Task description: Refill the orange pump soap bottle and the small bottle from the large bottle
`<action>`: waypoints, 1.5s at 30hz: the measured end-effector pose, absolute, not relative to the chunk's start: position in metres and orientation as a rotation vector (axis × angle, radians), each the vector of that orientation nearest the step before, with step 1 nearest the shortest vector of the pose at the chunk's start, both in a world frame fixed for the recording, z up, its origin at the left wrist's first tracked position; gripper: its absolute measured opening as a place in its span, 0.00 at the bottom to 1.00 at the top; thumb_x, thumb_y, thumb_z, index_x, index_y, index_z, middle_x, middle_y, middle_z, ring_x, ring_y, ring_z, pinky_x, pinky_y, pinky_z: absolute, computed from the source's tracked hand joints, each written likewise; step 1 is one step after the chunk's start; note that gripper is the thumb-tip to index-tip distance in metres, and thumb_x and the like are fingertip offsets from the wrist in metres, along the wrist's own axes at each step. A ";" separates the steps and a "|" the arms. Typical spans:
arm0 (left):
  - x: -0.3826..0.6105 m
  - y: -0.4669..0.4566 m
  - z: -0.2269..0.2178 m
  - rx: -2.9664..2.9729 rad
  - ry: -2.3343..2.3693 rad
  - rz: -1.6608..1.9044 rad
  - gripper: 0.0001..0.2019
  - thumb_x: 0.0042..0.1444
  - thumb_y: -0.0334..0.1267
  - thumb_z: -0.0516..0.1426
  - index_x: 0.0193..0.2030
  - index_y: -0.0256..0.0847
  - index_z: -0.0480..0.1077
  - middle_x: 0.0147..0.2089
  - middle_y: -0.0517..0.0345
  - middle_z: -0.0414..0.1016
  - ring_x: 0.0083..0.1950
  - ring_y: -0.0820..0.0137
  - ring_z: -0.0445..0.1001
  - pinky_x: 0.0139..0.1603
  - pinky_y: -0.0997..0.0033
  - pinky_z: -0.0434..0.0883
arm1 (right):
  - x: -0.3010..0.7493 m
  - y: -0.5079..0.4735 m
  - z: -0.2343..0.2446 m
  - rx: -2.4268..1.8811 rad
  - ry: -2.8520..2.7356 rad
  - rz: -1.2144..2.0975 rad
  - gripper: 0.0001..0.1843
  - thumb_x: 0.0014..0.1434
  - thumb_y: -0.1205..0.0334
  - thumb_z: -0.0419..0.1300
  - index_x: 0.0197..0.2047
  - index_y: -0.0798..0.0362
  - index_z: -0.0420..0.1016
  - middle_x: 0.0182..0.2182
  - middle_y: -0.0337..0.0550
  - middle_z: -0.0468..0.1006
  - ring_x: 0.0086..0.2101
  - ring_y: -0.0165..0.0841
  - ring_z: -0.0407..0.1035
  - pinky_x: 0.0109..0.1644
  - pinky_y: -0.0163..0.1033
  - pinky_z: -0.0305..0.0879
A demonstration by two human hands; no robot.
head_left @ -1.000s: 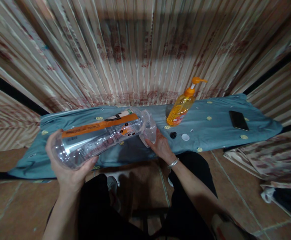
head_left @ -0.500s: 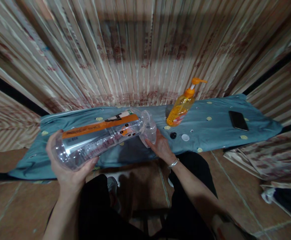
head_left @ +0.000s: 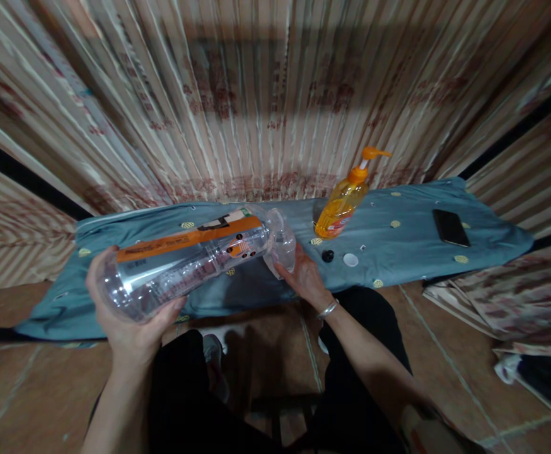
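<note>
A large clear plastic bottle (head_left: 185,261) with an orange label lies tilted, its neck pointing right, over a blue cloth (head_left: 398,252). My left hand (head_left: 128,321) cups the bottle's base from below, fingers wrapped round it. My right hand (head_left: 306,277) holds a small clear cup (head_left: 282,249) at the big bottle's mouth, fingers curled on it. A bangle sits on my right wrist.
On the blue cloth stand an orange pump bottle (head_left: 344,202), a small black cap (head_left: 328,255), a white cap (head_left: 350,259) and a dark phone (head_left: 451,227). Striped curtains hang behind. Folded striped fabric (head_left: 502,302) lies on the tiled floor at right.
</note>
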State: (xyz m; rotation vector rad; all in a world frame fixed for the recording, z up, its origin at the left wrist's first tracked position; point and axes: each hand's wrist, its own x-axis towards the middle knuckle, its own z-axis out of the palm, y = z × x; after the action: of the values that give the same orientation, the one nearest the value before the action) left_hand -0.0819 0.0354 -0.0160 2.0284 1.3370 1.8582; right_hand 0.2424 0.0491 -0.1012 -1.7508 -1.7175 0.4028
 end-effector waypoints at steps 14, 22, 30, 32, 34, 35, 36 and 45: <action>-0.083 0.034 -0.016 1.994 1.368 1.824 0.57 0.32 0.51 0.77 0.73 0.49 0.66 0.70 0.51 0.69 0.73 0.44 0.67 0.78 0.39 0.59 | 0.244 0.052 -0.111 -1.731 -1.711 0.372 0.38 0.66 0.53 0.65 0.74 0.59 0.62 0.53 0.63 0.84 0.53 0.55 0.81 0.59 0.61 0.78; -0.083 0.034 -0.018 1.985 1.387 1.834 0.58 0.31 0.55 0.77 0.72 0.48 0.66 0.70 0.51 0.69 0.72 0.46 0.68 0.78 0.40 0.61 | 0.245 0.051 -0.108 -1.711 -1.714 0.376 0.38 0.66 0.52 0.65 0.73 0.60 0.63 0.54 0.64 0.83 0.54 0.53 0.81 0.60 0.60 0.78; -0.082 0.034 -0.016 2.002 1.378 1.831 0.57 0.32 0.54 0.77 0.72 0.48 0.66 0.70 0.50 0.69 0.72 0.46 0.68 0.77 0.42 0.60 | 0.244 0.049 -0.103 -1.727 -1.726 0.386 0.37 0.67 0.54 0.64 0.74 0.58 0.62 0.53 0.62 0.84 0.54 0.54 0.80 0.61 0.62 0.77; -0.082 0.034 -0.016 2.018 1.376 1.830 0.57 0.32 0.54 0.77 0.73 0.49 0.66 0.70 0.50 0.68 0.71 0.45 0.68 0.77 0.41 0.61 | 0.243 0.049 -0.103 -1.745 -1.726 0.388 0.37 0.67 0.55 0.64 0.73 0.61 0.63 0.53 0.64 0.84 0.53 0.55 0.81 0.59 0.62 0.78; -0.082 0.034 -0.016 2.008 1.380 1.831 0.57 0.32 0.54 0.77 0.73 0.49 0.66 0.70 0.50 0.69 0.72 0.45 0.67 0.77 0.41 0.60 | 0.243 0.049 -0.102 -1.757 -1.727 0.387 0.37 0.67 0.55 0.64 0.73 0.63 0.63 0.53 0.66 0.83 0.53 0.56 0.81 0.59 0.62 0.78; -0.082 0.034 -0.016 1.999 1.384 1.829 0.56 0.32 0.54 0.77 0.72 0.49 0.66 0.70 0.50 0.68 0.72 0.45 0.67 0.77 0.40 0.60 | 0.243 0.049 -0.102 -1.761 -1.729 0.385 0.37 0.67 0.55 0.64 0.73 0.63 0.63 0.53 0.66 0.83 0.53 0.56 0.81 0.59 0.62 0.78; -0.082 0.034 -0.017 1.992 1.389 1.828 0.57 0.32 0.54 0.77 0.72 0.49 0.66 0.70 0.50 0.68 0.72 0.45 0.67 0.77 0.40 0.60 | 0.243 0.049 -0.102 -1.763 -1.729 0.383 0.37 0.67 0.55 0.65 0.73 0.62 0.63 0.53 0.65 0.83 0.54 0.55 0.81 0.59 0.62 0.78; -0.082 0.034 -0.017 1.919 1.409 1.838 0.58 0.28 0.54 0.78 0.70 0.46 0.67 0.69 0.47 0.70 0.73 0.42 0.67 0.78 0.37 0.59 | 0.242 0.048 -0.097 -1.776 -1.722 0.423 0.38 0.67 0.56 0.64 0.72 0.68 0.63 0.55 0.70 0.82 0.54 0.58 0.80 0.60 0.61 0.77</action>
State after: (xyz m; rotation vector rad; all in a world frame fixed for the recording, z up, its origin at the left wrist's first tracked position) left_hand -0.0823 0.0341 -0.0173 1.9187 1.4090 1.8379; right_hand 0.2417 0.0481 -0.0966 -1.7764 -1.7219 0.4230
